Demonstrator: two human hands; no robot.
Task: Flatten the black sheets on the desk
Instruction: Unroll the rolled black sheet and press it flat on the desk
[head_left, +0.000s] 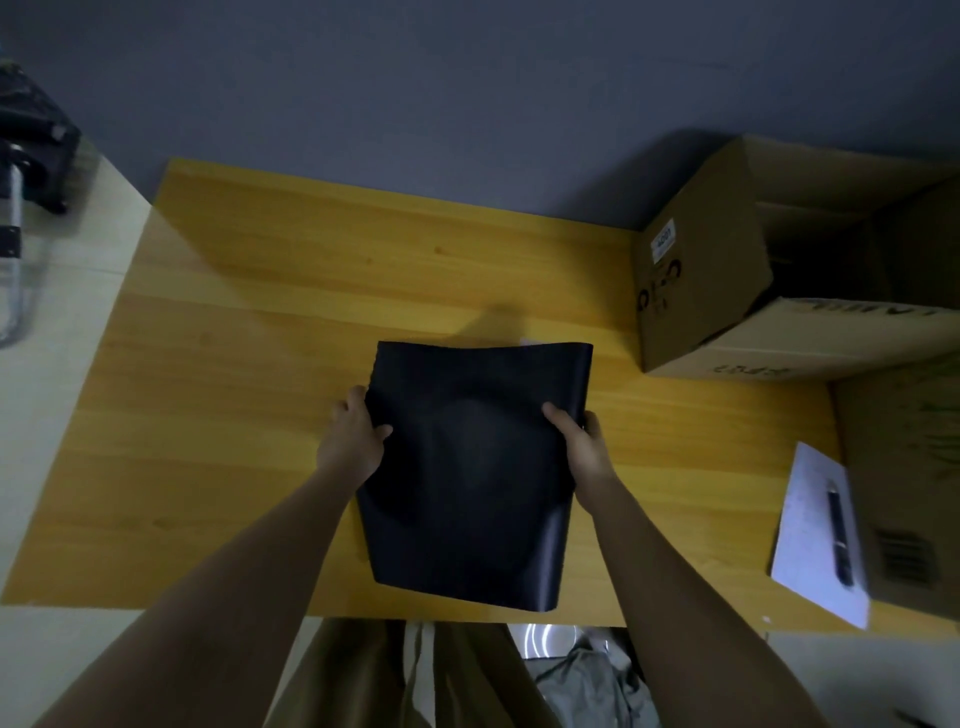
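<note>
A stack of black sheets (472, 467) is held above the middle of the wooden desk (249, 322), bowed so its side edges curl up. My left hand (356, 436) grips the left edge, thumb on top. My right hand (582, 441) grips the right edge the same way. The near edge of the sheets hangs over the desk's front edge. How many sheets are in the stack I cannot tell.
Cardboard boxes (727, 270) stand at the desk's far right. A white paper (810, 535) with a dark pen (839, 530) on it lies at the near right. A dark device (31, 140) sits off the desk's left side.
</note>
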